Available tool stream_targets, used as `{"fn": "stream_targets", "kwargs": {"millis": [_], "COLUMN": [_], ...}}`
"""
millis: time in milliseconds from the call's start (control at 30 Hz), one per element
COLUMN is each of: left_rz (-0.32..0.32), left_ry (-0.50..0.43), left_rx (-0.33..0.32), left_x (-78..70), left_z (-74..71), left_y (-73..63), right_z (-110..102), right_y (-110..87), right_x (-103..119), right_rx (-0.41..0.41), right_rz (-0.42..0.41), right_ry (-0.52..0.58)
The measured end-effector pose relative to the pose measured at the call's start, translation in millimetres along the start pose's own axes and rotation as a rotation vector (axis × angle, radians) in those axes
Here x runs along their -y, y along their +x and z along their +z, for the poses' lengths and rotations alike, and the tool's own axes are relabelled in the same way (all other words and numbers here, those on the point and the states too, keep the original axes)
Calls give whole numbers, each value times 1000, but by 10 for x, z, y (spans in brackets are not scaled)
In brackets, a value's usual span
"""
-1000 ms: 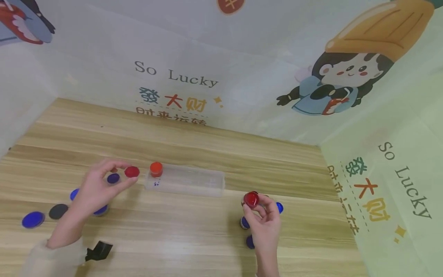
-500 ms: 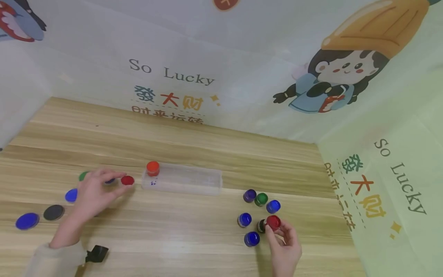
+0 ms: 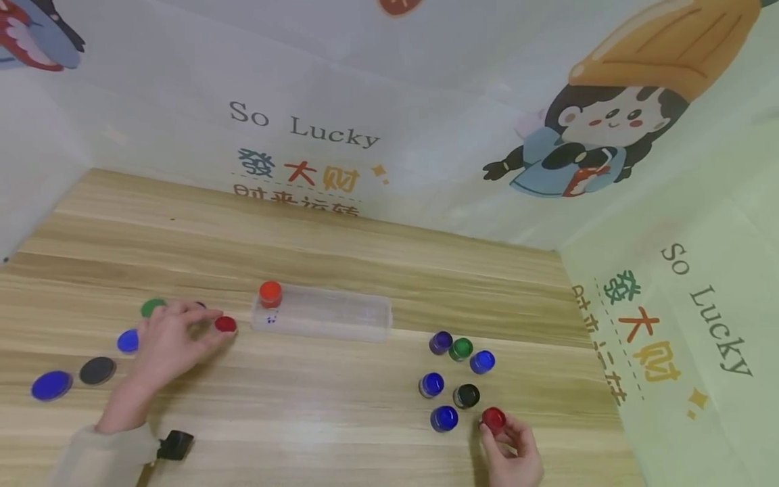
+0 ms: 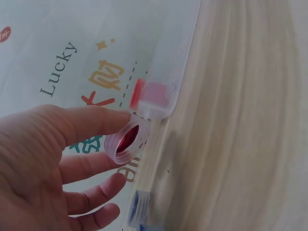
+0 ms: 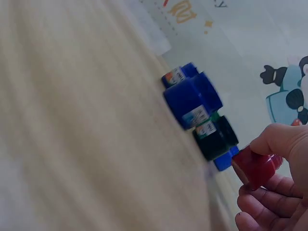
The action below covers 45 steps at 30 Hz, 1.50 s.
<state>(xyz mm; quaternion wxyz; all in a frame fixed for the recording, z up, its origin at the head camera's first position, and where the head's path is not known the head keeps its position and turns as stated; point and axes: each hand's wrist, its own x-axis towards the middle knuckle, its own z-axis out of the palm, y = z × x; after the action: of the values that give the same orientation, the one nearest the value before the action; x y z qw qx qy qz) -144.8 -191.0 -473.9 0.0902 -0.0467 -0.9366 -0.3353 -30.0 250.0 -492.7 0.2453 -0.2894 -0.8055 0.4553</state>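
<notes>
My left hand point(image 3: 170, 341) pinches a red lid point(image 3: 226, 324) between thumb and fingers, left of the plastic tray. In the left wrist view the lid point(image 4: 115, 144) shows its clear ridged rim and red inside. My right hand point(image 3: 516, 456) holds a small uncapped jar of red paint point(image 3: 493, 419) at the front right of the table. In the right wrist view, thumb and fingers lie around the red jar point(image 5: 255, 166). Beside it stand uncapped jars: a black one point(image 3: 466, 396), a green one point(image 3: 460, 349) and several blue ones point(image 3: 444, 418).
A clear plastic tray point(image 3: 341, 318) lies mid-table, with an orange-capped jar point(image 3: 270, 295) at its left end. Around the left hand are a green lid point(image 3: 153, 308), a black lid point(image 3: 97, 370) and blue lids point(image 3: 51, 385). Printed cloth walls point(image 3: 426, 155) edge the table.
My right hand has carried the red jar rightward and toward me, from above the other jars to beside them. The left hand has lowered slightly with the red lid.
</notes>
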Motion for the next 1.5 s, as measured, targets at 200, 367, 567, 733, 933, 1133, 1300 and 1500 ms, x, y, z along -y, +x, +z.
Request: {"fn": "stream_targets", "kwargs": {"millis": [200, 367, 567, 733, 933, 1133, 1300, 1500], "left_rz": [1, -9, -14, -2, 53, 74, 118, 116], "left_ry": [48, 84, 138, 168, 97, 51, 36, 99], "left_rx": [16, 40, 74, 89, 37, 153, 224, 270], "left_x": [29, 24, 10, -12, -27, -89, -124, -162], "left_z": [44, 55, 55, 34, -8, -37, 41, 132], "left_y": [3, 24, 35, 27, 81, 205, 326, 447], "right_z": [2, 13, 9, -51, -53, 214, 631, 1242], "right_y": [-18, -14, -14, 14, 5, -1, -16, -122], "right_x": [-86, -74, -35, 41, 296, 657, 922, 1246], "right_rx": [66, 82, 126, 202, 119, 131, 293, 550], "right_rz": [33, -22, 17, 46, -209, -420, -560, -648], "right_ry": [-147, -180, -189, -173, -218, -82, 82, 151]}}
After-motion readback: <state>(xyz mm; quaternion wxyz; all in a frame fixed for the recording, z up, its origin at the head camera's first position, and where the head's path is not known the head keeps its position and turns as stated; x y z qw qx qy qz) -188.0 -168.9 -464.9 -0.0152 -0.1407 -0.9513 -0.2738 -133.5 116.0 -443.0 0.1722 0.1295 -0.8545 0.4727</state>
